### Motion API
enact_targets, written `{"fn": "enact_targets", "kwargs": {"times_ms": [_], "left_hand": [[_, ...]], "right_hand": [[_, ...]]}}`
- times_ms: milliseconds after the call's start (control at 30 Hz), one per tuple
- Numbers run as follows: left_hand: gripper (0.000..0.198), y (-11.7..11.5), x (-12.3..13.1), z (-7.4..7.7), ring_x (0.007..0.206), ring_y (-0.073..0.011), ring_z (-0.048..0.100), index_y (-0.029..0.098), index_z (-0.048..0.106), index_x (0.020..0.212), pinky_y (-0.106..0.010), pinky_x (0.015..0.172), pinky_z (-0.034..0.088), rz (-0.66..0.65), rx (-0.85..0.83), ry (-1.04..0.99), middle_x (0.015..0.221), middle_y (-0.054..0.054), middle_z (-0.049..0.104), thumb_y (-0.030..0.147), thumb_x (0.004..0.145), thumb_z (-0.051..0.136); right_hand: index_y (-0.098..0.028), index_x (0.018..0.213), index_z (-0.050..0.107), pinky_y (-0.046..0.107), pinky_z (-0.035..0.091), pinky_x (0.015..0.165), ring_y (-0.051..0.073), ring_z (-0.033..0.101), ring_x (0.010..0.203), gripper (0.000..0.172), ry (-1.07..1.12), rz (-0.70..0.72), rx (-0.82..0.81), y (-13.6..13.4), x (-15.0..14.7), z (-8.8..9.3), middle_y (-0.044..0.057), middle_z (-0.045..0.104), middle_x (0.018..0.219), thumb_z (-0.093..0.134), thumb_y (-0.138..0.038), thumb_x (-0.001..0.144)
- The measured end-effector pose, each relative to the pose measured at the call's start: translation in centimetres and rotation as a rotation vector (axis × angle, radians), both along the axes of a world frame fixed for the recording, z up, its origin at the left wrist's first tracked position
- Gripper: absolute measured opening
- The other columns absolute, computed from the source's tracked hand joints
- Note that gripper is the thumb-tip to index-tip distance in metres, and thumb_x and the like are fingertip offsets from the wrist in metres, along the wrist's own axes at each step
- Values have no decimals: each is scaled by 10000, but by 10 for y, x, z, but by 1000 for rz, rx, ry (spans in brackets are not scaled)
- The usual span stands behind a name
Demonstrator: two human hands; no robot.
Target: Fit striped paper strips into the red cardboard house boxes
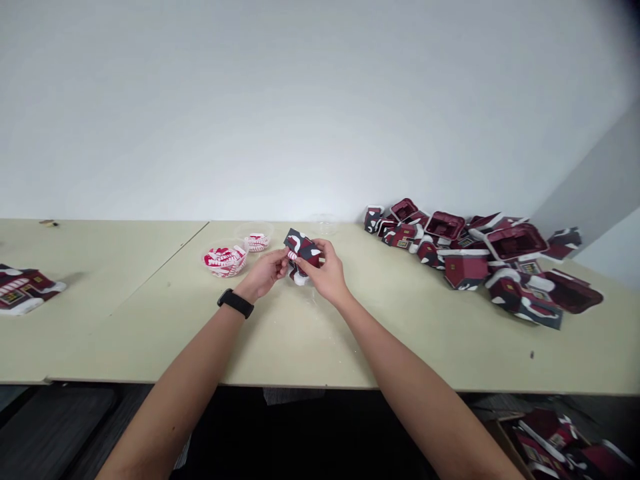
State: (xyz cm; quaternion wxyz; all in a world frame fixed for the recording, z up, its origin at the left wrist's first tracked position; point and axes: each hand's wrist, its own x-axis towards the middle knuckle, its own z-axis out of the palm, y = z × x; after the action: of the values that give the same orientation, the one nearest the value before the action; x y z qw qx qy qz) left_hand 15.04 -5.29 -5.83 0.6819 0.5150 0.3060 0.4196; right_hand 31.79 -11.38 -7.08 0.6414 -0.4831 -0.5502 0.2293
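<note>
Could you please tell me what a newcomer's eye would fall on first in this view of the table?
The heap of dark red cardboard house models on the right of the table would likely catch the eye first. Next comes the small folded house piece at the centre, held between the left hand and the right hand. Just left of the hands sits a clear bowl of red-and-white strips.

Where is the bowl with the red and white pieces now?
In the head view, the bowl sits left of the left hand, with a second bowl just behind it.
</note>
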Motion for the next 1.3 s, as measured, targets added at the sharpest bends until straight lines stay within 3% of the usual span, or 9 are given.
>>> {"fn": "enact_targets", "kwargs": {"times_ms": [300, 500, 667, 800, 967, 1167, 1300], "left_hand": [[488, -8, 10, 2, 454, -63, 401, 183, 512, 655, -237, 424, 220, 86, 110, 18, 586, 33, 481, 545, 838, 783], [506, -13, 9, 2, 448, -54, 428, 162, 613, 799, -221, 392, 183, -32, 64, 84, 695, 4, 574, 646, 848, 755], [510, -14, 9, 5, 443, -24, 318, 167, 525, 737, -182, 382, 153, -96, 63, 8, 633, 60, 421, 573, 819, 823], [463, -11, 5, 9, 446, -17, 242, 159, 546, 762, -162, 375, 148, -143, 36, -51, 611, 85, 352, 504, 810, 852], [437, -11, 6, 9, 446, -22, 253, 158, 565, 765, -162, 372, 164, -120, 39, -59, 599, 82, 357, 486, 811, 850], [535, -19, 16, 4, 439, -44, 381, 170, 553, 768, -191, 364, 173, -35, 68, 8, 637, 33, 480, 662, 872, 735], [562, -20, 14, 6, 430, -19, 306, 172, 487, 698, -168, 359, 156, -84, 63, -1, 605, 59, 410, 619, 843, 795]], "right_hand": [[-211, 1267, 625, 373, 559, 922, 243, 710, 979, 467, -33, -106, 56, 2, -3, -3, 75, 767, 1155, 711, -432, 864], [-179, 1310, 612, 414, 537, 996, 278, 702, 1081, 522, -106, -125, 76, 0, -3, -5, 124, 743, 1240, 706, -446, 871], [-193, 1341, 612, 420, 528, 1032, 281, 699, 1126, 512, -97, -125, 74, 1, -4, -6, 119, 741, 1272, 693, -429, 894], [-209, 1362, 615, 419, 517, 1063, 279, 689, 1166, 514, -81, -126, 90, 1, -7, -5, 112, 728, 1313, 700, -414, 898], [-202, 1374, 616, 432, 521, 1068, 286, 691, 1171, 529, -47, -124, 74, 2, -10, -6, 118, 730, 1308, 696, -426, 902], [-205, 1419, 589, 458, 503, 1089, 308, 666, 1220, 554, -115, -167, 75, 1, -6, -8, 135, 699, 1373, 669, -443, 925], [-193, 1432, 583, 453, 490, 1100, 315, 649, 1251, 560, -161, -153, 91, 0, -6, -8, 150, 685, 1398, 656, -451, 941]]}}
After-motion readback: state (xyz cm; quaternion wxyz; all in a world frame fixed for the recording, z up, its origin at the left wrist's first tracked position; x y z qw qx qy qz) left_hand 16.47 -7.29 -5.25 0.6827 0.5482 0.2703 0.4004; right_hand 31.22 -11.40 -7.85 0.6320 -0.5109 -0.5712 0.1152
